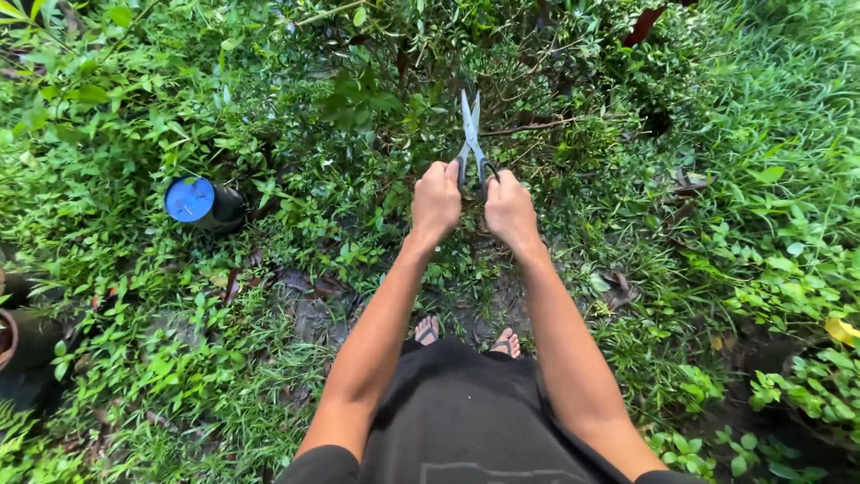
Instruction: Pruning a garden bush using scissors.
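Landmark for all positions: the garden shears (470, 143).

Nearest the camera: black shirt (466, 421) at the bottom edge, both bare forearms reaching away from it. Just beyond the shirt hem, two feet (466, 336) in thong sandals stand on a patch of dark bare soil (313, 309), directly below the shears.

Hands: left hand (435, 202) curled into a fist around the left handle of the shears; right hand (510, 211) curled likewise around the right handle. The two fists sit close side by side, a narrow gap between them, knuckles up. The handles are mostly hidden inside the fists; only a short dark stretch shows between them.

Shears: held out in front at arm's length, blades pointing away from the person and up the frame. The blades lie nearly together, with only a thin slit showing at the tips. The tips reach into the foliage of a shrub (421, 81).

Left of the shears, well apart: a dark cylinder with a round blue top (190, 199) lying among low weeds. Farther left, at the frame edge: part of a brown pot (11, 341).

Right of the shears: grass and broad-leaved weeds (770, 179); one yellow leaf (842, 330) near the right edge.

Beyond the shears: dense shrub leaves and a thin bare twig (528, 127) running to the right just past the blades.
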